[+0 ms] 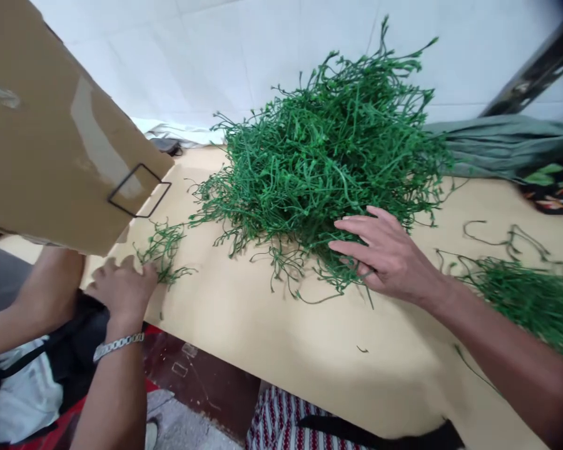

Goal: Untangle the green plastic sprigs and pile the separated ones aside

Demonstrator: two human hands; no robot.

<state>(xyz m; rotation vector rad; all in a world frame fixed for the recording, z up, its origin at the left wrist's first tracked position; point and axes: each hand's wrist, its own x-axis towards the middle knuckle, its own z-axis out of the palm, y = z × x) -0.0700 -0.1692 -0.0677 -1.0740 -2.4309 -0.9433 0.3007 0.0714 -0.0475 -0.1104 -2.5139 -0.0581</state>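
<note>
A big tangled pile of green plastic stems [328, 150] lies on the tan tabletop [272, 337]. My right hand [385, 256] rests on the pile's near edge, its fingers stretched out and pointing left, gripping nothing. My left hand [122, 287], with a metal watch [117, 345] on the wrist, sits at the table's left edge. Its fingers are curled onto a small green sprig [166, 253] that lies apart from the pile.
A cardboard box [51, 137] hangs tilted over the left end of the table, and another person's forearm [32, 306] reaches up under it. A second bunch of green stems [530, 300] lies at the right. Folded grey-green cloth [507, 147] lies behind, by the white wall.
</note>
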